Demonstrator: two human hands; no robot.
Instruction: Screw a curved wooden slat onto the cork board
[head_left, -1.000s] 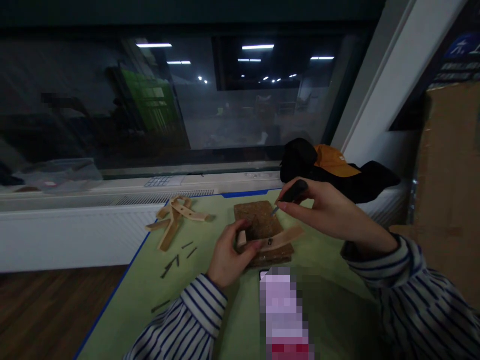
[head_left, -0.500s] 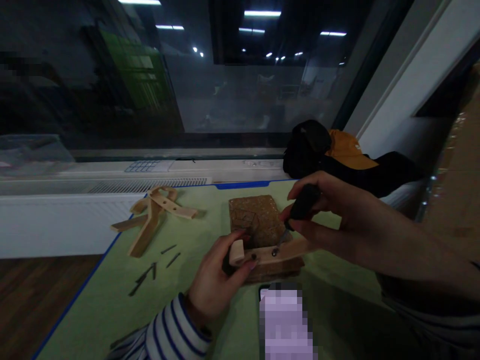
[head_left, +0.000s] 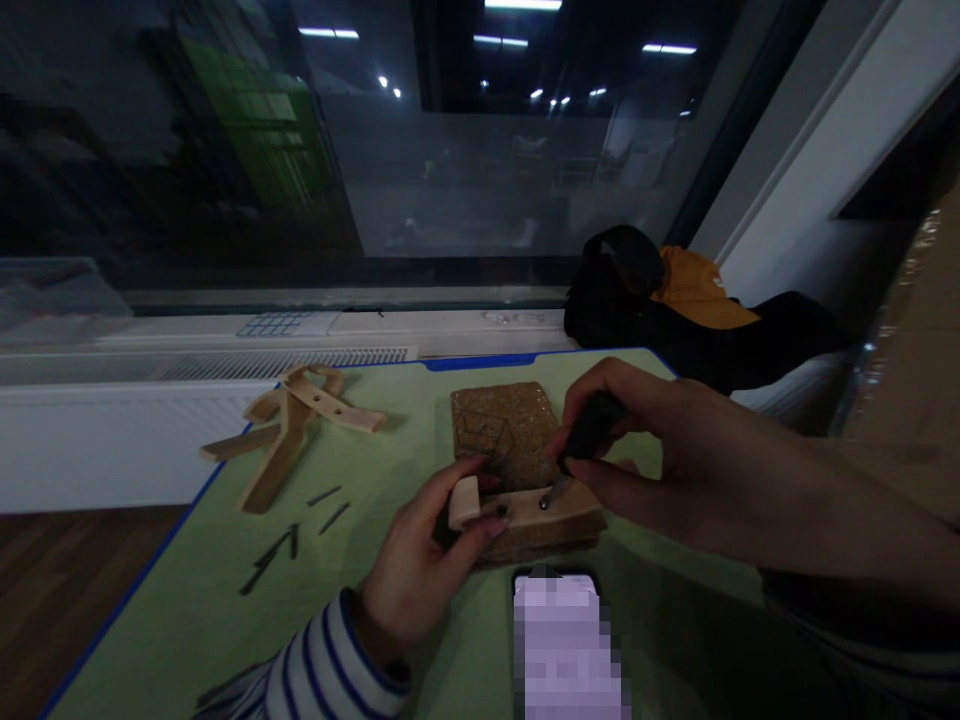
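A green mat (head_left: 225,610) with a blue edge covers the table, flat and smooth, with a dark window beyond. On its far right a black bag (head_left: 675,320) with an orange cap (head_left: 701,295) slumps by the sill. In the middle lies a brown cork block (head_left: 510,430), rough and speckled. A pale wooden strip (head_left: 525,505), smooth, flat and drilled with holes, rests across the block's near edge.

The left hand (head_left: 427,560) pinches the strip's rounded left end between thumb and fingers, pressing it to the cork. The right hand (head_left: 660,450) is closed around a screwdriver (head_left: 589,430) with a stubby black handle, its thin metal tip set into a hole near the strip's middle. The step looks like driving a fastener into that hole; it calls for keeping the tool upright and the strip pinned flat while turning.

Far left lie joined wooden pieces (head_left: 296,430), the same pale wood, crossing one another. Near them a few dark screws (head_left: 289,535) lie scattered, thin and short. A phone (head_left: 562,640) sits at the near edge, just beside the block.
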